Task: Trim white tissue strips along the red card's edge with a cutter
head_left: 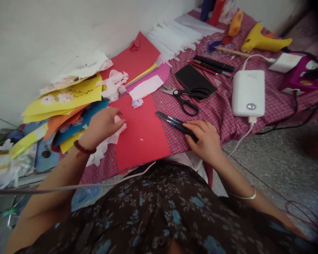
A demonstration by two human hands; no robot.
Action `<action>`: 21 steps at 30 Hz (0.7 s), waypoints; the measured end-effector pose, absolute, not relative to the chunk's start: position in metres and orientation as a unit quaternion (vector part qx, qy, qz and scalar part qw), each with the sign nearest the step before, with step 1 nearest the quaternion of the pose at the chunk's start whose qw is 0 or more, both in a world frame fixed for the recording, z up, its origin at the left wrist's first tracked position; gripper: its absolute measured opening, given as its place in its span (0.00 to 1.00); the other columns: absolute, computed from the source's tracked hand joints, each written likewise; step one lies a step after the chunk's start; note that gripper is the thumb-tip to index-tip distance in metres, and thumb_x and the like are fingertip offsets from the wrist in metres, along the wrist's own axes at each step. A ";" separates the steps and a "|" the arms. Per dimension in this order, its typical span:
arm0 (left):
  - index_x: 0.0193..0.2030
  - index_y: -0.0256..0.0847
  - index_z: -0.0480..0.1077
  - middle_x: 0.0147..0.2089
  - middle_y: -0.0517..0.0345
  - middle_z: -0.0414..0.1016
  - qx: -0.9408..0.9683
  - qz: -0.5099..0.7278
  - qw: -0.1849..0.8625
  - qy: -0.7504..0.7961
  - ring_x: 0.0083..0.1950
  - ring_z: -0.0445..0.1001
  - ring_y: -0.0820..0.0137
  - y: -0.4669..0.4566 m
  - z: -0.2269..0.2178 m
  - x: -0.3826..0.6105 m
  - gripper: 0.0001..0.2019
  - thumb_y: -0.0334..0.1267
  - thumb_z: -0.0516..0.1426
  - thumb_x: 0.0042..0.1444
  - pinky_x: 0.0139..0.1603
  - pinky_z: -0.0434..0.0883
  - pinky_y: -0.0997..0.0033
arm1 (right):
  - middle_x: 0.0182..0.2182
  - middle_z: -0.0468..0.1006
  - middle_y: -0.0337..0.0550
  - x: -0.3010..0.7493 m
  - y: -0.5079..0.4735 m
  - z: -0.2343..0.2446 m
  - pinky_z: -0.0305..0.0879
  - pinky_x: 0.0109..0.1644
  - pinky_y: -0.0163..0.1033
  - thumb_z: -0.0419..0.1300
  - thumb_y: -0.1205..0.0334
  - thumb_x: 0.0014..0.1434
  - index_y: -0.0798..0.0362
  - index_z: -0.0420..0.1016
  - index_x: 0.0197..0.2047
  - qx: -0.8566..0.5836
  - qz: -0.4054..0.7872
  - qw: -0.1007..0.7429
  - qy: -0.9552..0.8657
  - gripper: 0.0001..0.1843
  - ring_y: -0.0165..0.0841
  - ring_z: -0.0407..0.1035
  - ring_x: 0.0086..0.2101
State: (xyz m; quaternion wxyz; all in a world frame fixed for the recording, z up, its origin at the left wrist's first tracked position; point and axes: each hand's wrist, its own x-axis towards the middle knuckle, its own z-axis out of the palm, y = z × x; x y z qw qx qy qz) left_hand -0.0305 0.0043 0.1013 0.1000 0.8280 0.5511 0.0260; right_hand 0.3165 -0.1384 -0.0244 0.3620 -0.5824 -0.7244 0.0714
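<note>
My right hand [204,141] has its fingers around the rear end of a black and blue utility knife [175,121], which lies on the checked tablecloth with its tip at the edge of a red paper sheet [144,141]. My left hand [104,125] is over the left side of that sheet, fingers apart, with torn white paper [119,134] beneath it. A small crumpled white ball with purple marks [137,103] sits near the sheet's top edge, just below a torn pale pink strip [146,87]. Black-handled scissors [186,100] lie beyond the knife, partly over a dark phone [194,79].
Coloured papers [76,95] are heaped at the left by the wall. A white power bank [248,93] with cables, several pens [214,64] and a yellow glue gun [265,40] lie to the right. White strips [175,38] are at the back. A pale cord [95,186] crosses in front of me.
</note>
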 end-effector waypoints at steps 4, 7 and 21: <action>0.43 0.43 0.75 0.50 0.42 0.82 0.849 -0.113 -0.058 0.514 0.55 0.77 0.47 -0.035 0.081 -0.040 0.08 0.42 0.56 0.64 0.60 0.69 0.46 | 0.53 0.86 0.51 0.317 -0.138 -0.025 0.72 0.51 0.59 0.62 0.64 0.68 0.48 0.81 0.59 -0.589 0.081 0.357 -0.720 0.18 0.50 0.78 0.49; 0.36 0.44 0.72 0.45 0.42 0.81 0.839 -0.102 -0.090 0.526 0.55 0.77 0.47 -0.034 0.074 -0.043 0.07 0.36 0.54 0.64 0.60 0.69 0.45 | 0.53 0.86 0.51 0.317 -0.138 -0.025 0.71 0.52 0.59 0.62 0.63 0.67 0.48 0.82 0.59 -0.594 0.089 0.357 -0.715 0.19 0.51 0.77 0.49; 0.44 0.43 0.73 0.45 0.52 0.83 0.621 0.256 0.516 0.531 0.42 0.82 0.65 -0.050 0.095 0.014 0.15 0.51 0.64 0.60 0.49 0.80 0.60 | 0.54 0.86 0.51 0.319 -0.138 -0.018 0.73 0.55 0.59 0.61 0.63 0.68 0.50 0.82 0.58 -0.588 0.103 0.361 -0.717 0.17 0.50 0.78 0.51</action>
